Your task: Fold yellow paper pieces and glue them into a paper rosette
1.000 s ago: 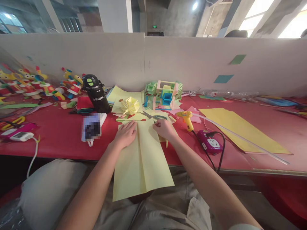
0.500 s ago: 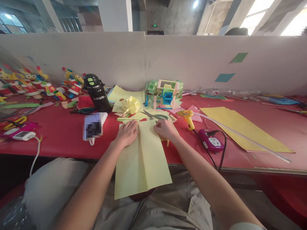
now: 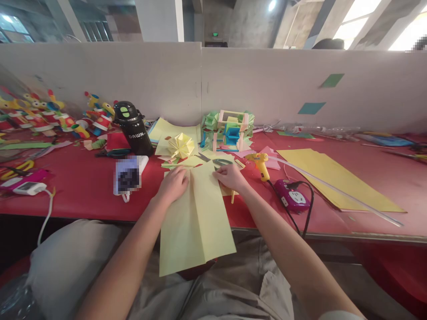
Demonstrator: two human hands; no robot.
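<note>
A sheet of pale yellow paper point(image 3: 187, 226), creased lengthwise down its middle, lies partly on the table and hangs over its front edge toward my lap. My left hand point(image 3: 174, 183) rests on its far left part with the fingers curled in at the paper. At the far right corner, my right hand point(image 3: 228, 175) pinches the sheet's edge, lifting it slightly. Just beyond my hands lie scissors point(image 3: 222, 162) among paper scraps, and a folded yellow paper fan ball point(image 3: 181, 146).
A glue gun point(image 3: 262, 166) and purple power socket point(image 3: 292, 195) sit right, near yellow sheets point(image 3: 333, 182). A black bottle point(image 3: 133, 131) and a phone on a stand point(image 3: 128, 175) stand left. Behind is a wooden frame with paper pieces point(image 3: 231, 131).
My left hand's fingers have gone from lying flat on the paper to curled. The right half of the sheet has risen a little and shifted left with my right hand's pinch.
</note>
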